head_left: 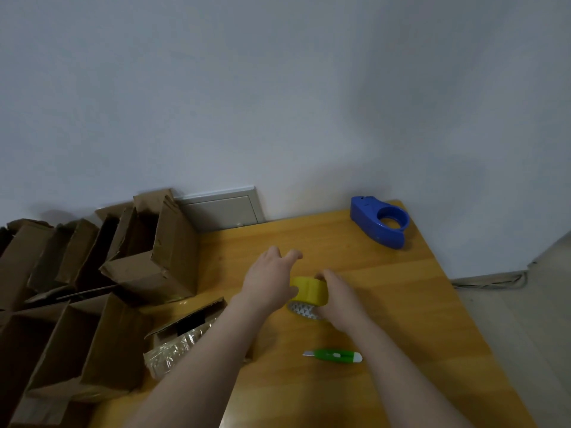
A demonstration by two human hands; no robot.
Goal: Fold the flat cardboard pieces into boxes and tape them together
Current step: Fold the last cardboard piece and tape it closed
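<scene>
A yellow tape roll [310,291] sits on the wooden table [401,304], stacked on a second roll with a white patterned side [304,311]. My right hand [338,296] grips the yellow roll from its right side. Beside the roll's left edge hovers my left hand [268,278], fingers loosely extended toward the far side, thumb close to the roll. A blue tape dispenser [379,221] lies at the table's far right. Several folded brown cardboard boxes [160,254] stand open at the left.
A green utility knife [333,356] lies on the table near my right forearm. A small box with a plastic-wrapped bundle [179,344] rests at the table's left edge. The wall is close behind; the table's right edge drops to the floor.
</scene>
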